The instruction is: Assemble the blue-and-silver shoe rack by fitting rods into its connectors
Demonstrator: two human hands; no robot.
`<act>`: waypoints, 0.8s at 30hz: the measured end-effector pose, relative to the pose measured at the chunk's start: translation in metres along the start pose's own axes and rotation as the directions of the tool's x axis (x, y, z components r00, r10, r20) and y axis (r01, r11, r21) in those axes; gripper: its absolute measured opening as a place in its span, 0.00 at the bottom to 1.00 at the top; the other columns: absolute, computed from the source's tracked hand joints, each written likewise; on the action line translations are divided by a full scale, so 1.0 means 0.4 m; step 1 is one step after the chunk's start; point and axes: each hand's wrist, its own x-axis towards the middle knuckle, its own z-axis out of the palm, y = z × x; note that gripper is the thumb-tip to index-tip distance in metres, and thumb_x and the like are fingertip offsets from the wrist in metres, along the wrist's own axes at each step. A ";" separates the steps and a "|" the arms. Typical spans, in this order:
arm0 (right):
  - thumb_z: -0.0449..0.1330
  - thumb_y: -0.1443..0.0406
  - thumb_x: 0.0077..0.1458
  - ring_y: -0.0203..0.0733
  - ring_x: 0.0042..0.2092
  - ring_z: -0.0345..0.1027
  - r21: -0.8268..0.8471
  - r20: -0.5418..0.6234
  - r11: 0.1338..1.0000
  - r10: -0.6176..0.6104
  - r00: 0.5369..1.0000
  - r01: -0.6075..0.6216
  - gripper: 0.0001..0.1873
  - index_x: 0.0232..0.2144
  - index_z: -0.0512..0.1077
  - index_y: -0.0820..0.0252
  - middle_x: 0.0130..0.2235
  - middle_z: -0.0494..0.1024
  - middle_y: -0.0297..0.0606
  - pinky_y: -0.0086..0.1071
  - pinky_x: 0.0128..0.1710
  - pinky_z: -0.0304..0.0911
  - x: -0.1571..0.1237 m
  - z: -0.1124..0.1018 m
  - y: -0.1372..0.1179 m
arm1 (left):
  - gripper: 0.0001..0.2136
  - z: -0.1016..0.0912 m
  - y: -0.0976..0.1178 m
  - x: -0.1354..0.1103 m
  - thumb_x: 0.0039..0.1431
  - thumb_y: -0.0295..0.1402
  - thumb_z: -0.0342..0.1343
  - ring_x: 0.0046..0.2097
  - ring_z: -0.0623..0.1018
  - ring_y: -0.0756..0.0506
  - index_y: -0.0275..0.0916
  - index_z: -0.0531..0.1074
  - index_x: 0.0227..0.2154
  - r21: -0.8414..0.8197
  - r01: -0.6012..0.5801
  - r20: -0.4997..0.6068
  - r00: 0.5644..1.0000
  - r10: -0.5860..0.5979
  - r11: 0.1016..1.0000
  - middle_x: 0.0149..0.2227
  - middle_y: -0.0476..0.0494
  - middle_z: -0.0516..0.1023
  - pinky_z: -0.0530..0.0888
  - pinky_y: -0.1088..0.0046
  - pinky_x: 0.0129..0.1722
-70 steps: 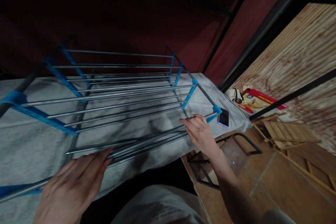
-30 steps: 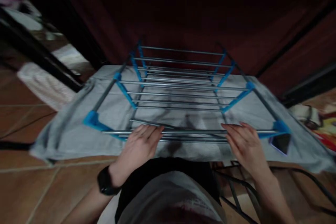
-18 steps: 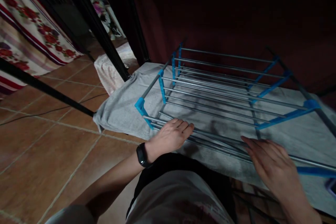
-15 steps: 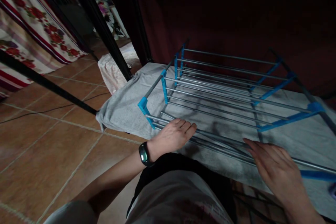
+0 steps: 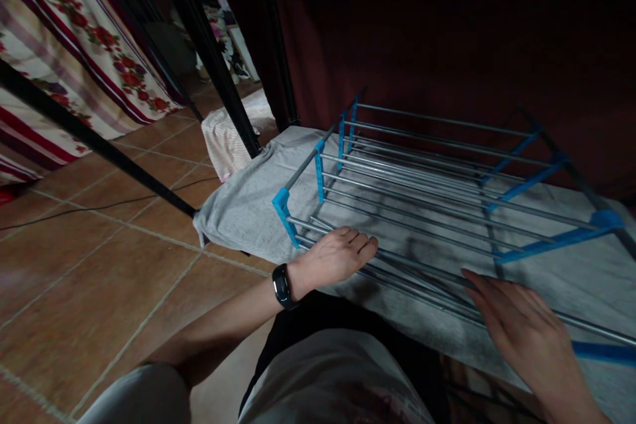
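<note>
A rack of grey metal rods with blue plastic brackets (image 5: 437, 172) lies on a grey cloth (image 5: 248, 205). My left hand (image 5: 338, 255), a black band on its wrist, rests palm down on the nearest rods by the left blue corner, fingers stretched out. My right hand (image 5: 521, 328) lies flat on the same near rods further right, fingers extended and together. Neither hand wraps round a rod.
Brown tiled floor (image 5: 89, 265) spreads to the left. Black metal bars (image 5: 99, 146) cross it diagonally. A floral striped cloth (image 5: 59, 46) hangs at the far left, with a pale folded cloth (image 5: 231, 136) beside the grey one. A dark red wall (image 5: 447, 33) stands behind.
The view has swung from the right side to the left and settled. Both hands stay flat on the near rods; the phone at the right corner has left the view.
</note>
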 end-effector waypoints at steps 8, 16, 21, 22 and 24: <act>0.54 0.65 0.67 0.46 0.44 0.74 0.031 -0.037 0.999 -0.034 0.999 0.035 0.23 0.63 0.65 0.53 0.46 0.80 0.41 0.41 0.48 0.64 -0.003 0.010 0.009 | 0.12 -0.030 -0.017 -0.056 0.68 0.32 0.51 0.47 0.77 0.44 0.38 0.70 0.52 -0.135 0.170 -0.238 0.951 -0.199 0.976 0.45 0.40 0.79 0.70 0.62 0.51; 0.54 0.65 0.67 0.47 0.45 0.73 0.024 0.000 0.999 -0.025 1.000 0.025 0.26 0.66 0.62 0.51 0.48 0.79 0.41 0.42 0.48 0.64 -0.016 0.015 0.016 | 0.09 -0.073 -0.126 -0.162 0.67 0.36 0.52 0.44 0.76 0.43 0.41 0.75 0.42 -0.401 0.576 -0.571 0.451 -0.686 0.712 0.39 0.43 0.78 0.69 0.63 0.48; 0.56 0.65 0.66 0.47 0.45 0.73 0.011 -0.008 1.000 -0.011 1.000 0.011 0.26 0.65 0.63 0.50 0.47 0.79 0.40 0.42 0.47 0.65 -0.016 0.016 0.012 | 0.23 -0.062 -0.198 -0.144 0.65 0.54 0.48 0.43 0.77 0.44 0.39 0.73 0.47 -0.829 0.502 -0.108 0.286 -0.952 0.245 0.37 0.44 0.78 0.71 0.68 0.43; 0.56 0.65 0.66 0.47 0.45 0.73 0.006 -0.011 1.000 -0.008 1.000 0.008 0.26 0.65 0.63 0.50 0.47 0.79 0.40 0.42 0.47 0.64 -0.015 0.016 0.010 | 0.26 -0.054 -0.204 -0.137 0.63 0.57 0.49 0.40 0.77 0.44 0.39 0.73 0.47 -0.874 0.460 -0.016 0.291 -0.956 0.155 0.34 0.44 0.78 0.72 0.68 0.41; 0.54 0.66 0.67 0.48 0.45 0.73 0.010 -0.012 1.000 -0.004 1.000 0.004 0.25 0.64 0.63 0.51 0.48 0.79 0.41 0.42 0.46 0.64 -0.013 0.012 0.007 | 0.28 -0.039 -0.210 -0.126 0.60 0.59 0.51 0.33 0.77 0.45 0.38 0.73 0.46 -0.922 0.385 0.107 0.322 -0.941 0.027 0.29 0.45 0.77 0.72 0.69 0.36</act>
